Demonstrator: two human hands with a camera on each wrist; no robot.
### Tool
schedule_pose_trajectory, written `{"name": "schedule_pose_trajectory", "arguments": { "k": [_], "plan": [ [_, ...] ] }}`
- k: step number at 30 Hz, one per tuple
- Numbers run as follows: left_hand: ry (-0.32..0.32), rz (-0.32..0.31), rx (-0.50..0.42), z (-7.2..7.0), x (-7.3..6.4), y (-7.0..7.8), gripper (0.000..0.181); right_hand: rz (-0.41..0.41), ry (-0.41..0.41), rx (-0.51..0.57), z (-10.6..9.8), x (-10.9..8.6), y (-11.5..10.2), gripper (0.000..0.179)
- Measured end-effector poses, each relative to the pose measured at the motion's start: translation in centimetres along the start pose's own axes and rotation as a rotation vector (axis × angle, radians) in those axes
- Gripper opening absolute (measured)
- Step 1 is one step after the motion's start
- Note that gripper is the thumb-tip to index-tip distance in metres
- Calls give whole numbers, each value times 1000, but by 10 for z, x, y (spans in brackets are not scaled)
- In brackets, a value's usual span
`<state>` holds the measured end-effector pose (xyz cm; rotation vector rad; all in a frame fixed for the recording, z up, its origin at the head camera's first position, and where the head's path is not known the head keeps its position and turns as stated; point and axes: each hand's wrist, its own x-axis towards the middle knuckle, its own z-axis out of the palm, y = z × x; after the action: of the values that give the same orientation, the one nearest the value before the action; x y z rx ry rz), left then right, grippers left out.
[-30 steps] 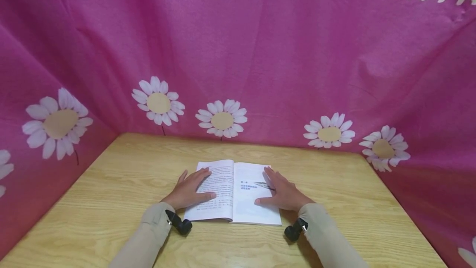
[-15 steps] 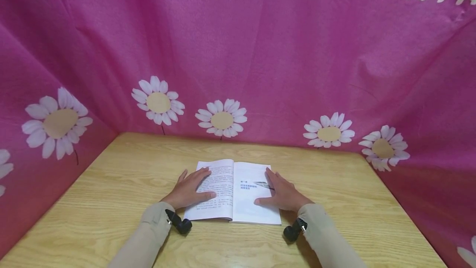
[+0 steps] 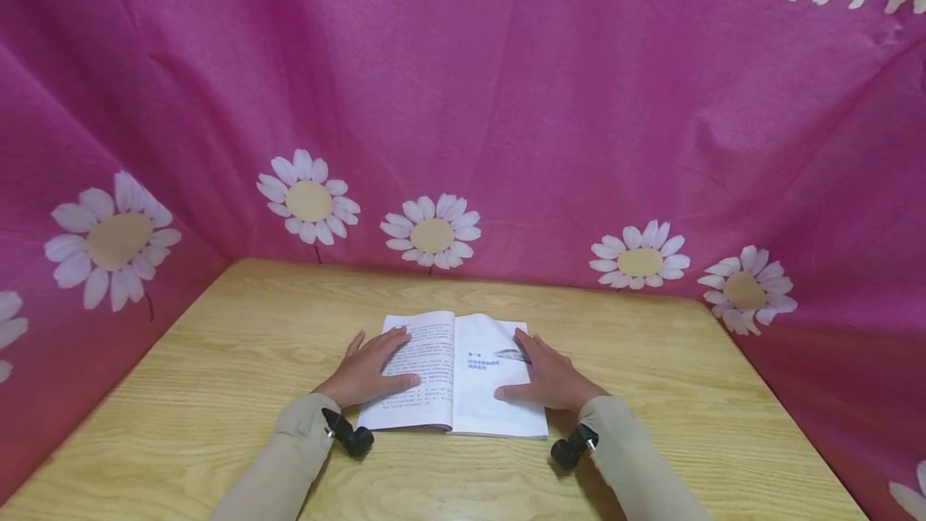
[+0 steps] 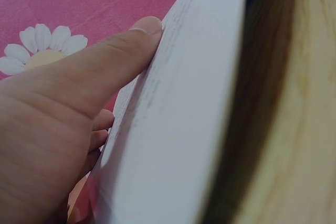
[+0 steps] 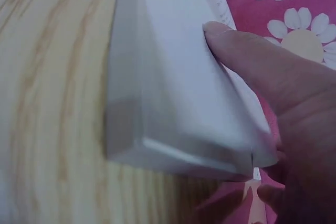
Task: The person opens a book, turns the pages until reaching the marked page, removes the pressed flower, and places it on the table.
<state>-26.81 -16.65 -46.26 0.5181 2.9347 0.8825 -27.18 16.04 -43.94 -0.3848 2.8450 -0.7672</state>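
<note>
An open book [image 3: 477,408] lies on the wooden table, with dense print on its left page and a short blue heading beside a grey picture on its right page. My left hand [image 3: 364,370] rests on the left page, fingers spread and thumb laid toward the spine. On the right page's outer part rests my right hand [image 3: 555,377], its fingers extended and its thumb pointing inward. The right page bulges at its top edge near the fingertips. In the right wrist view the thumb [image 5: 247,51] touches the curved page; the other fingers are partly hidden behind the book.
The wooden table [image 3: 239,376] extends around the book on all sides. A pink curtain [image 3: 535,119] printed with white daisies stands along its back and both sides. Small black cameras are strapped at both wrists.
The top of the right page has risen into a slight bulge, and more of the grey picture shows than half a second ago. My left hand stays in place; the right has barely shifted.
</note>
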Motion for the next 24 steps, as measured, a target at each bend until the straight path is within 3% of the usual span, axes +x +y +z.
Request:
{"name": "schedule_pose_trajectory", "arguments": {
  "k": [5,9,13,16,18,21,24],
  "plan": [
    [-4,3,-2,0,0,0,85,38,-24,151,-3,-3,0,106],
    [1,3,-10,1,1,0,84,62,-49,274,-7,-5,0,86],
    [4,-1,-12,2,1,0,84,136,-122,544,-10,-6,-1,72],
    [3,-4,-18,1,1,0,84,205,-223,811,-12,-7,0,73],
    [4,-3,-19,1,1,0,84,218,-253,872,-13,-8,2,66],
    [4,-2,-18,1,0,-1,84,196,-261,869,-14,-8,6,57],
    [4,-4,-17,0,-1,-1,84,164,-230,810,-14,-7,9,70]
  ]
}}
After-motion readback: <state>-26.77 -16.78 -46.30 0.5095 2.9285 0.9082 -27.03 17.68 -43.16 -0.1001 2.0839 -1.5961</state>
